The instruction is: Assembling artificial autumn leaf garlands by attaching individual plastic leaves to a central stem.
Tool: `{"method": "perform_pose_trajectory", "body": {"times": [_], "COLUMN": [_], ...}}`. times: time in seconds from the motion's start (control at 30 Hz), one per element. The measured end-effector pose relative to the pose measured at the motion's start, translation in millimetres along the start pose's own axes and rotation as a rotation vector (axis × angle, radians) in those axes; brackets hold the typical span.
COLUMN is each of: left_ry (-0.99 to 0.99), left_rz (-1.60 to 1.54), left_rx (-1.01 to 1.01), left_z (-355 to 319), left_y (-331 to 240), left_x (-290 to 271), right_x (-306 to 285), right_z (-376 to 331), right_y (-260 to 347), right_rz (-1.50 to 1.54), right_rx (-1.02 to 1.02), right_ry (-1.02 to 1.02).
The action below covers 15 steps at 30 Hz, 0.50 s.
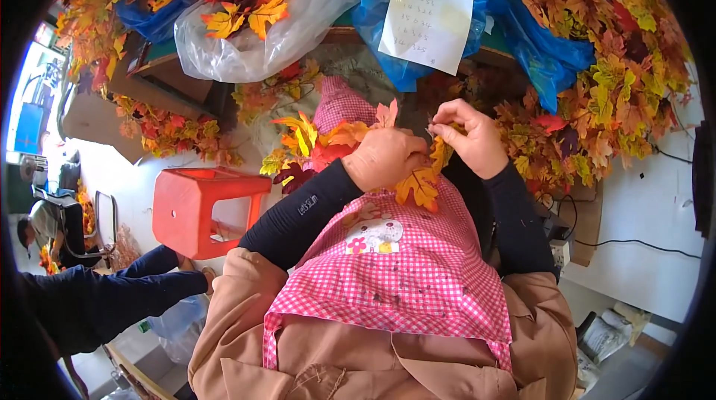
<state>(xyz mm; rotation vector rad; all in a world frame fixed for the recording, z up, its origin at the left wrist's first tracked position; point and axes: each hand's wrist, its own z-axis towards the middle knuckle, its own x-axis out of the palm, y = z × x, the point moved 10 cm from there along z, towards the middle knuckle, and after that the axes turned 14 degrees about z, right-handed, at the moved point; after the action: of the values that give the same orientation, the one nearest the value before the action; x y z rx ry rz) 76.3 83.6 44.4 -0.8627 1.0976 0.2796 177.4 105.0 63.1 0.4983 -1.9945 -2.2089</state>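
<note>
In front of my chest, my left hand is closed round a spray of artificial maple leaves. Orange, yellow and red leaves stick out on both sides of the fist. Close by on the right, my right hand has thumb and forefinger pinched together; a thin tip shows at the fingertips, too small to name. Yellow leaves hang just below that pinch. Under both hands lies a pink checked apron over my lap and knees. More red and yellow leaves lie left of my left hand.
Ahead, a clear plastic bag and blue bags hold or border heaps of artificial leaves. A handwritten paper sheet rests on blue plastic. To the left stands a red stool, with another person's legs beyond. Cables run at right.
</note>
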Motion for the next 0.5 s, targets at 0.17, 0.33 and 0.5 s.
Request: {"method": "perform_pose_trajectory", "body": {"times": [0.17, 0.33, 0.5], "left_ry": [-0.049, -0.258, -0.228], "left_rz": [0.0, -0.07, -0.579], "left_rx": [-0.029, -0.113, -0.301], "left_z": [-4, -1, 5], "left_y": [4, 24, 44], "left_x": [-10, -22, -7], "right_x": [2, 3, -6], "right_z": [-7, -16, -12], "right_y": [-32, -34, -24], "right_rz": [-0.017, 0.11, 0.053], "right_rx": [0.002, -0.004, -0.045], "right_ry": [0.013, -0.081, -0.182]}}
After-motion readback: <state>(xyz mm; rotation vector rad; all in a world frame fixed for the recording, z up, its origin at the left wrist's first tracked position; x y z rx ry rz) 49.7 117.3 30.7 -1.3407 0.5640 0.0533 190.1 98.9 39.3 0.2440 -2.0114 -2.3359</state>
